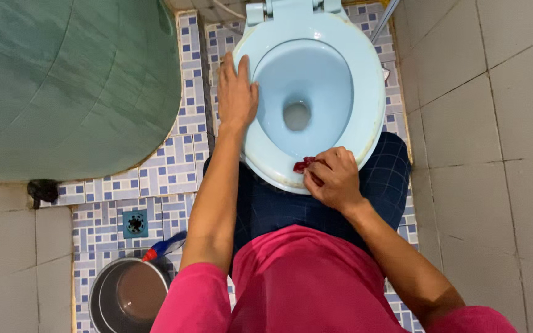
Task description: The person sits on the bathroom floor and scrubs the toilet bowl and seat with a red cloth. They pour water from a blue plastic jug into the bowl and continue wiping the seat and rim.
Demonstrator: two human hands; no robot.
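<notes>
Left hand (237, 92): we lay flat, fingers together, steadying the toilet seat (371, 92).
Right hand (334, 179): we pinch a red cloth (303, 164) against the front rim.

Pale blue plastic toilet seat (365, 80) w/ brownish stains along its front edge; small dark red cloth (304, 164) pressed on it by the right hand (334, 179), left hand (237, 92) flat on the seat's side. Floor of small mosaic tiles (174, 163) in white, blue & lilac squares, w/ a blue square drain cover (135, 223); wall of plain off-white tiles (501, 123). Big green round water tank (63, 80), grey metal bucket (128, 296) w/ murky brown water, pink sleeves & shirt (297, 283), dark navy checked trousers (384, 179).
</notes>
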